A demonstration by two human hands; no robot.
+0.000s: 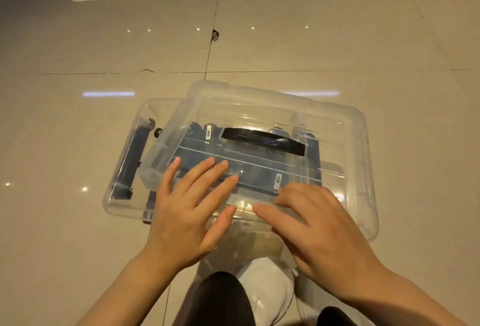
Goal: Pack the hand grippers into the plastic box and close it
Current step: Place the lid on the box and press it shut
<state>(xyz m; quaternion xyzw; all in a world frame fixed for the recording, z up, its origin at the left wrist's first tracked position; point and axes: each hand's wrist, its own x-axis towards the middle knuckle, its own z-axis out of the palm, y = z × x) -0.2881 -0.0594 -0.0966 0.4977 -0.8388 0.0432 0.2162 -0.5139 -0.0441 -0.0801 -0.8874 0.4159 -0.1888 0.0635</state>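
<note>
Pressing clear lid point(259, 118) with left hand point(187, 208) and right hand point(319, 224), fingers spread flat, onto box point(117, 195) on floor point(78, 131); hand grippers point(130, 159) inside. Sitting skewed, risking jamming instead of latching.

Box: your clear plastic box point(122, 177) sits on the floor.
Lid: clear lid point(345, 128) lies askew on top, black handle point(262, 140).
Grippers: dark hand grippers point(130, 159) inside.
</note>
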